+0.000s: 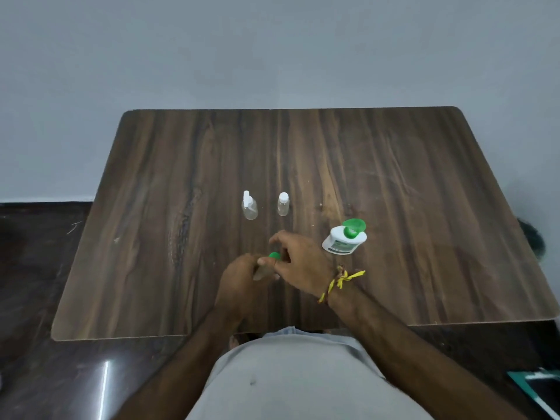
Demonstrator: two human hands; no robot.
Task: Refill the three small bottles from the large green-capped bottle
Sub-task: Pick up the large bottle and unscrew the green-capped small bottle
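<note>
The large white bottle [344, 241] stands right of centre on the wooden table [424, 207], its green flip cap [354, 226] hinged open. Two small clear bottles stand further back: one with a white pump top [249, 206], one with a white screw cap [283, 204]. My left hand [239, 280] grips a third small bottle [259, 272], mostly hidden by the fingers. My right hand [295, 262] pinches the small green cap [274, 255] at that bottle's top. A yellow-brown thread is tied round my right wrist.
The table's near edge [121, 336] lies just in front of my body. A dark glossy floor surrounds the table, and a grey wall rises behind it. A dark object [531, 237] lies past the right edge; something teal [536, 386] sits at the bottom right.
</note>
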